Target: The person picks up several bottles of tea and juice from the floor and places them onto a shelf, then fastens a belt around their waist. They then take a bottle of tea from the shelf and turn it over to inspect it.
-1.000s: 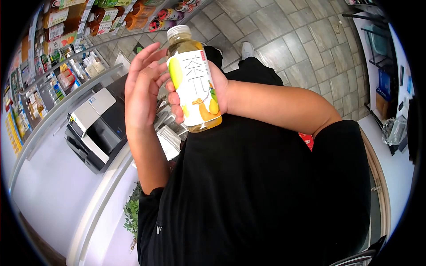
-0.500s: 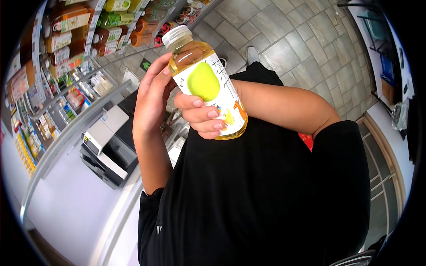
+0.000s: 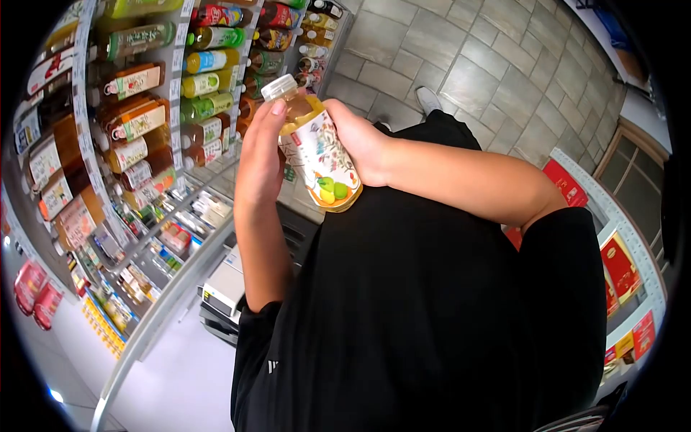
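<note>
A clear plastic bottle of yellowish drink, with a white cap and a white label showing green and yellow fruit, tilts between both hands in front of the black shirt. My left hand is against its left side, the thumb near the neck below the cap. Against the upper right side is my right hand, its fingers curled behind the bottle and largely hidden. The cap is on.
Shelves of bottled drinks line the upper left, with small packaged goods below. A grey-white machine sits beside my left forearm. Red packages are in a case at right. A shoe is on the tiled floor.
The bottle has turned, showing another side of its label. My right hand has moved from across the label's front to the bottle's right side. The view has shifted, showing more of the shelves.
</note>
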A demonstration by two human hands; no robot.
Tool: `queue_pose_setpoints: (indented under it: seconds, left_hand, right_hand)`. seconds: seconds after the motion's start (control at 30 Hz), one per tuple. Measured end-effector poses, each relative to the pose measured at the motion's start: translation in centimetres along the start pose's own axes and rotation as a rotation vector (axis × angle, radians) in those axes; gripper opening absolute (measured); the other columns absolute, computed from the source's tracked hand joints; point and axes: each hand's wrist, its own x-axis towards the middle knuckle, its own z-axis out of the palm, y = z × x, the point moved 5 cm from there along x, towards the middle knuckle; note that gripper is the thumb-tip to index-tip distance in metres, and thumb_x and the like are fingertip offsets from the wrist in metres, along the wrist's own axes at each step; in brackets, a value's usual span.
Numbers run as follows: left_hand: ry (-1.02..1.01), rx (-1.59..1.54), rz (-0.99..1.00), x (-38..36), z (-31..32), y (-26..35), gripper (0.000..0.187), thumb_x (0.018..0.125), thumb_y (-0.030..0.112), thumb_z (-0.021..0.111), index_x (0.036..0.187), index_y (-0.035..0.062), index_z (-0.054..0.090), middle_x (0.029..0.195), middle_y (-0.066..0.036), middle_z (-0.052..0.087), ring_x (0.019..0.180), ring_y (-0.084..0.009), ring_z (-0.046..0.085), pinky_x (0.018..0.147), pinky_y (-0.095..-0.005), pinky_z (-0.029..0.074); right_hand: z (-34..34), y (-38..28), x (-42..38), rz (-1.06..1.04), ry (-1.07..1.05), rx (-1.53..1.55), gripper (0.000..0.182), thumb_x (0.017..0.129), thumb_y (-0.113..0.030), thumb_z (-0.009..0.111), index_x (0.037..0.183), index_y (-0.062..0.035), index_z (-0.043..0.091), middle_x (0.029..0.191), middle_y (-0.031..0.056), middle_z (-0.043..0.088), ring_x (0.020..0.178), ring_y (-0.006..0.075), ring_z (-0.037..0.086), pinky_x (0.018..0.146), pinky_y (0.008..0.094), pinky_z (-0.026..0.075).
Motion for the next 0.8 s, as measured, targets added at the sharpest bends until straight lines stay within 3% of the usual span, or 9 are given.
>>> queue_pose_setpoints:
  seconds: [0.07, 0.1, 0.17, 0.2, 0.23, 0.33, 0.5, 0.7, 0.8]
  left_hand:
    - [-0.028, 0.026, -0.005, 0.5, -0.6, 0.0, 0.050, 0.108, 0.034, 0.049, 0.138, -0.0065, 0.057, 0.131, -0.019, 0.067, 0.120, -0.0264, 0.064, 0.108, -0.0390, 0.047]
    - [0.003, 0.042, -0.041, 0.6, -0.9, 0.0, 0.048, 0.108, 0.033, 0.051, 0.136, -0.0065, 0.058, 0.128, -0.018, 0.068, 0.115, -0.0248, 0.066, 0.104, -0.0376, 0.050]
    - [0.036, 0.067, -0.067, 0.9, -1.5, 0.0, 0.047, 0.108, 0.032, 0.053, 0.134, -0.0065, 0.059, 0.125, -0.017, 0.069, 0.111, -0.0231, 0.068, 0.099, -0.0362, 0.053]
    - [0.052, 0.041, -0.056, 1.0, -1.7, -0.1, 0.045, 0.108, 0.030, 0.054, 0.133, -0.0061, 0.060, 0.122, -0.016, 0.070, 0.107, -0.0219, 0.068, 0.096, -0.0351, 0.054]
    - [0.066, 0.016, -0.047, 1.1, -2.2, -0.3, 0.043, 0.108, 0.029, 0.055, 0.131, -0.0058, 0.062, 0.120, -0.015, 0.071, 0.104, -0.0206, 0.069, 0.094, -0.0340, 0.055]
    - [0.068, 0.052, -0.042, 0.7, -3.0, 0.3, 0.045, 0.108, 0.032, 0.054, 0.130, -0.0052, 0.063, 0.120, -0.016, 0.071, 0.107, -0.0221, 0.069, 0.096, -0.0355, 0.054]
    - [0.076, 0.040, -0.049, -0.5, -4.5, 1.2, 0.048, 0.108, 0.035, 0.050, 0.129, -0.0055, 0.063, 0.123, -0.018, 0.070, 0.112, -0.0253, 0.068, 0.101, -0.0394, 0.052]
    - [0.124, 0.003, -0.034, -2.6, -6.5, 0.5, 0.050, 0.109, 0.035, 0.044, 0.131, -0.0063, 0.062, 0.124, -0.019, 0.069, 0.114, -0.0286, 0.067, 0.101, -0.0420, 0.053]
    - [0.162, -0.073, -0.055, -3.5, -6.9, -1.1, 0.051, 0.109, 0.036, 0.043, 0.132, -0.0062, 0.060, 0.124, -0.020, 0.068, 0.114, -0.0300, 0.067, 0.100, -0.0434, 0.054]
  right_hand:
    - [-0.1, 0.1, 0.6, -0.103, 0.018, -0.108, 0.053, 0.108, -0.049, 0.029, 0.117, -0.0108, 0.064, 0.103, 0.0046, 0.073, 0.087, 0.0200, 0.071, 0.084, 0.0383, 0.058]
    - [-0.1, 0.4, 0.7, -0.106, 0.018, -0.103, 0.053, 0.108, -0.049, 0.029, 0.117, -0.0108, 0.064, 0.103, 0.0046, 0.073, 0.087, 0.0200, 0.071, 0.084, 0.0383, 0.058]
    - [0.6, 0.1, 0.6, -0.180, 0.053, -0.137, 0.051, 0.108, -0.050, 0.033, 0.123, -0.0106, 0.061, 0.112, 0.0058, 0.072, 0.096, 0.0186, 0.070, 0.089, 0.0375, 0.056]
    - [0.4, 0.2, 0.6, -0.167, -0.014, -0.138, 0.051, 0.109, -0.048, 0.039, 0.138, -0.0092, 0.053, 0.128, 0.0067, 0.064, 0.117, 0.0189, 0.064, 0.102, 0.0372, 0.051]
    - [0.5, 0.1, 0.6, -0.173, -0.022, -0.136, 0.051, 0.109, -0.048, 0.039, 0.138, -0.0092, 0.053, 0.128, 0.0067, 0.064, 0.117, 0.0189, 0.064, 0.102, 0.0372, 0.051]
    - [0.8, 0.4, 0.7, -0.153, -0.084, -0.187, 0.054, 0.107, -0.052, 0.048, 0.140, -0.0095, 0.053, 0.131, 0.0070, 0.063, 0.119, 0.0181, 0.062, 0.104, 0.0371, 0.050]
    - [1.8, 1.7, 1.7, -0.036, -0.135, -0.167, 0.058, 0.105, -0.057, 0.053, 0.140, -0.0107, 0.054, 0.132, 0.0056, 0.063, 0.120, 0.0160, 0.062, 0.105, 0.0354, 0.050]
    - [2.3, 3.0, 2.1, 0.039, -0.166, -0.217, 0.054, 0.103, -0.051, 0.061, 0.135, -0.0079, 0.059, 0.120, 0.0050, 0.068, 0.108, 0.0143, 0.068, 0.092, 0.0335, 0.057]
    - [2.2, 3.5, 1.9, 0.089, -0.194, -0.266, 0.056, 0.099, -0.048, 0.069, 0.128, -0.0009, 0.061, 0.108, 0.0062, 0.071, 0.096, 0.0140, 0.072, 0.081, 0.0314, 0.061]
